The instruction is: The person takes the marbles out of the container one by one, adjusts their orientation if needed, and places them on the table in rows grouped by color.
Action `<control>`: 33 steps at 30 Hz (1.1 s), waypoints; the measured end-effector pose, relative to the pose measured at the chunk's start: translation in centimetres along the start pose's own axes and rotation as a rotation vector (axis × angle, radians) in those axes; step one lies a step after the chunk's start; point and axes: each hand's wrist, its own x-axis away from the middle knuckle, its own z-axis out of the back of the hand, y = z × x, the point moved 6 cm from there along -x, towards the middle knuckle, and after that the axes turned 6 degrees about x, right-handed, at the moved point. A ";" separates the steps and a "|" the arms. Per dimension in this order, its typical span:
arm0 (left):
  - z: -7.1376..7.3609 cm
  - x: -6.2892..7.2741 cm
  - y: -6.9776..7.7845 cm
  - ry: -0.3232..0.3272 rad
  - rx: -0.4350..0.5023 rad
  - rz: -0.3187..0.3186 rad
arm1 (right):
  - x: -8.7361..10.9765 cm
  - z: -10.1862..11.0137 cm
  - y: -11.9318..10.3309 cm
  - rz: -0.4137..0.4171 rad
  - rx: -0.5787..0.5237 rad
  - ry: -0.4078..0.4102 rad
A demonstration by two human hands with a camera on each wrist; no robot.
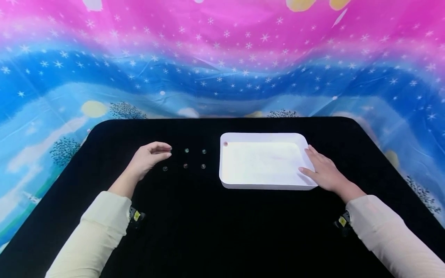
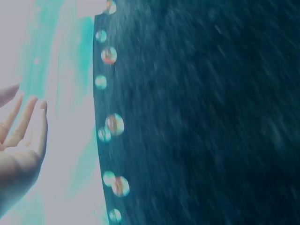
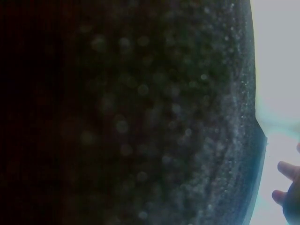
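My left hand reaches over the dark tabletop. Its fingers bend loosely toward the thumb, with a gap between the tips. The left wrist view shows this hand at its left edge, no object visible among its fingers. Just to its right lie small glass marbles, among them a greenish marble and a brownish marble. One reddish marble is in the white tray, at its back left corner. My right hand rests on the tray's right rim, fingers fairly straight and the thumb reaching over the edge.
Black cloth covers the table. A pink and blue snowflake-patterned curtain hangs behind and along its sides. Camera straps sit on both wrists, below white sleeves.
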 end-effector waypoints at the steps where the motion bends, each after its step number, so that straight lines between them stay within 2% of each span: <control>1: -0.4 -0.3 0.1 -0.010 0.016 -0.005 | 0.0 0.0 0.0 0.002 0.001 0.000; 4: -1.6 -1.2 0.7 -0.033 0.044 -0.026 | 0.0 0.0 0.0 0.000 0.003 -0.004; 14: -5.4 -3.6 1.5 -0.089 0.010 -0.042 | 0.1 0.0 -0.1 0.009 0.030 -0.029; 20: -7.0 -5.3 1.5 -0.083 0.004 -0.052 | 0.0 0.0 0.0 0.016 0.028 -0.019; 26: -8.4 -6.9 1.2 -0.086 0.000 -0.028 | -0.1 -0.1 0.0 0.012 0.024 -0.019; 33: -9.5 -8.3 1.3 -0.097 0.007 -0.025 | 0.0 -0.1 0.0 0.008 0.035 -0.010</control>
